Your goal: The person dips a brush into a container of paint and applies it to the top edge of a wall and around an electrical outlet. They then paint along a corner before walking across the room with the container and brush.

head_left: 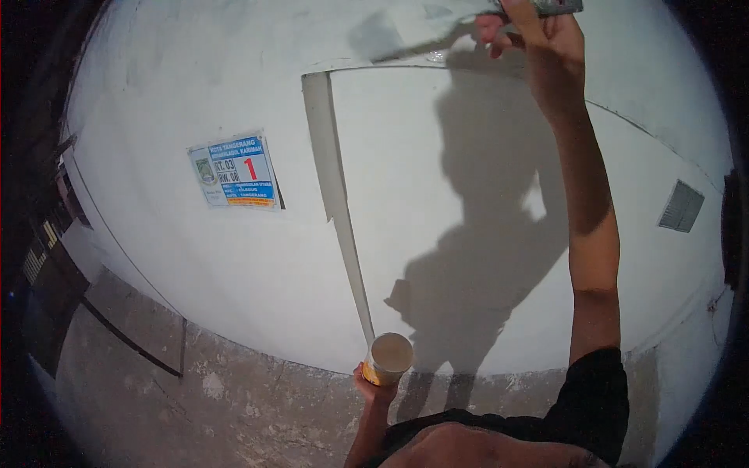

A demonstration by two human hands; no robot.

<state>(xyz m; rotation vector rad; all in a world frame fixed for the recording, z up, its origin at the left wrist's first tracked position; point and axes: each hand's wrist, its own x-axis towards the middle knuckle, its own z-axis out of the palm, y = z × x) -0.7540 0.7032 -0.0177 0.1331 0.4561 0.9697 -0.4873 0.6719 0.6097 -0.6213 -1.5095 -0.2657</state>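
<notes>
My left hand is low in front of my body, its fingers wrapped round a small round tub with a white rim and a yellow label. Pale stuff shows inside the tub. High at the top of the view, against the white wall, my right hand is raised and closed round a grey, speckled tool. The top edge of the view cuts this tool off, so its kind cannot be made out.
A blue and white sign hangs on the wall to the left. A grey strip runs down the wall. At the right is a small vent-like plate. Rough grey concrete lies below. My shadow covers the wall's middle.
</notes>
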